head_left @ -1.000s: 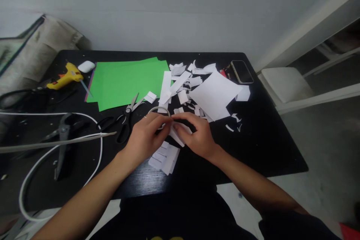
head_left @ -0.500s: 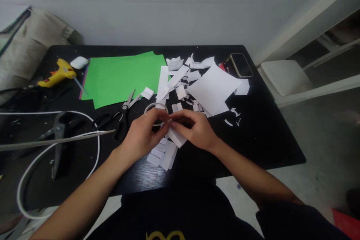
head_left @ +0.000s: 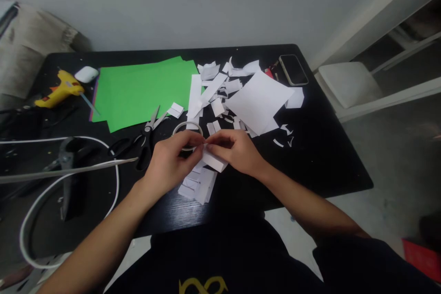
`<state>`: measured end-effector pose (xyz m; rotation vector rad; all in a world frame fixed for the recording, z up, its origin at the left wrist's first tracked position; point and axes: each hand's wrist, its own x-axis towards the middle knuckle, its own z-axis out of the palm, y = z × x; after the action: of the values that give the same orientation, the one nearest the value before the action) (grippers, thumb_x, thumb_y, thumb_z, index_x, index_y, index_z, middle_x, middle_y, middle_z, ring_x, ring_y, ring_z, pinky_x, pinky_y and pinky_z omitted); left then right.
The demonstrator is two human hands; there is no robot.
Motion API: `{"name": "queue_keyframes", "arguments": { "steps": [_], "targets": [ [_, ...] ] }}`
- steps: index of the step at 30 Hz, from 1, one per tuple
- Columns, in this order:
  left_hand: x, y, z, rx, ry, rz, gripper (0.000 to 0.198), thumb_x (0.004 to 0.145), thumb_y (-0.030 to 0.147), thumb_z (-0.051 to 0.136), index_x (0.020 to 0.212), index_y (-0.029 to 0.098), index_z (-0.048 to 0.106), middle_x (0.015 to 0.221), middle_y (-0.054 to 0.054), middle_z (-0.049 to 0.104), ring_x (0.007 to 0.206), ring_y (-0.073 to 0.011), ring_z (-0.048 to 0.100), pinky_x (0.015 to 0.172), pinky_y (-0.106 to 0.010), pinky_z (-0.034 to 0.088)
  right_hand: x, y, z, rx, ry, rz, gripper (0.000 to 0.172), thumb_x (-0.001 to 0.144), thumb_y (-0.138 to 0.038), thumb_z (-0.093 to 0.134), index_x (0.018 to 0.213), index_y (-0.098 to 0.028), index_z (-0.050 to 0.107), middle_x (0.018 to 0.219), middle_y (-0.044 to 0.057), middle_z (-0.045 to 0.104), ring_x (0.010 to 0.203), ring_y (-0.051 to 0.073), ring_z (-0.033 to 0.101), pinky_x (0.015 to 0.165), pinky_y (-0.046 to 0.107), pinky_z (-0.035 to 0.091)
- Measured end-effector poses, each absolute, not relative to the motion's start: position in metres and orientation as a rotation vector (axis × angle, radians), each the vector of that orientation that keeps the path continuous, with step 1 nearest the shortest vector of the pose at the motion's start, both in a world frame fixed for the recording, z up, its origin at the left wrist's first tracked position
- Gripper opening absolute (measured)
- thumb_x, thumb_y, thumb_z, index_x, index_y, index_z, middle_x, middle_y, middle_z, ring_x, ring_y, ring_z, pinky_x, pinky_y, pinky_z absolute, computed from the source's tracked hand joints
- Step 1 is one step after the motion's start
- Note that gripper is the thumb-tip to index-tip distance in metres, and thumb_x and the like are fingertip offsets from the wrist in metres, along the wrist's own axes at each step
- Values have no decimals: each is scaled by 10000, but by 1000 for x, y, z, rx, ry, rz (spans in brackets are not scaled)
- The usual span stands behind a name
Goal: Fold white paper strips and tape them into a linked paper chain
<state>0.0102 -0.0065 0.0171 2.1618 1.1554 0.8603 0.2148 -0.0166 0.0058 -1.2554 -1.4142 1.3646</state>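
Note:
Between my two hands is a folded white paper piece (head_left: 214,161), held over the table. My left hand (head_left: 174,156) pinches its left end, thumb against fingers. My right hand (head_left: 237,151) grips the upper right edge, fingertips meeting those of the left. The fingers hide the exact fold. Just beyond my left hand lies a roll of tape (head_left: 177,127), partly covered by it. Below the hands rests a stack of small folded paper pieces (head_left: 198,186). Black-handled scissors (head_left: 147,133) lie spread to the left of my left hand.
Green sheets (head_left: 144,87) lie at the back left, beside a yellow glue gun (head_left: 60,91) and a white case (head_left: 86,74). White paper sheets (head_left: 260,101) and scraps spread behind my hands. A phone (head_left: 293,70) lies at the back right. A white cable (head_left: 119,170) loops at left.
The view has shifted slightly. Both hands still hold the white paper piece, whose front face now sits flatter, and the fingertips have drawn closer together along its top edge.

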Motion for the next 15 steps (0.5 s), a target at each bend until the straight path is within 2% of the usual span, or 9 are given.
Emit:
{"name": "queue_keyframes", "arguments": {
  "steps": [6,11,15],
  "targets": [
    [8,-4,18,2151,1101,743,86,943,221,646,1026,206,665,934,-12,766,846,-156,747,682,-221,574,224,-12,14,-1277,-1616,1384,96,860,-227,782,934,-171,808,888,51,815,824,183,763,773,312,599],
    [9,-5,19,2181,1033,660,82,967,206,621,1048,211,634,952,-6,761,865,-151,747,704,-229,571,230,-9,18,-1295,-1686,1472,92,846,-222,775,918,-172,803,879,47,816,822,181,762,777,309,593],
    [7,-4,20,2238,944,661,98,984,171,595,1067,202,637,950,-18,739,849,-152,724,719,-257,573,229,-9,18,-1334,-1695,1430,44,816,-206,780,840,-170,786,798,29,783,739,158,719,711,288,558]
  ]
}}
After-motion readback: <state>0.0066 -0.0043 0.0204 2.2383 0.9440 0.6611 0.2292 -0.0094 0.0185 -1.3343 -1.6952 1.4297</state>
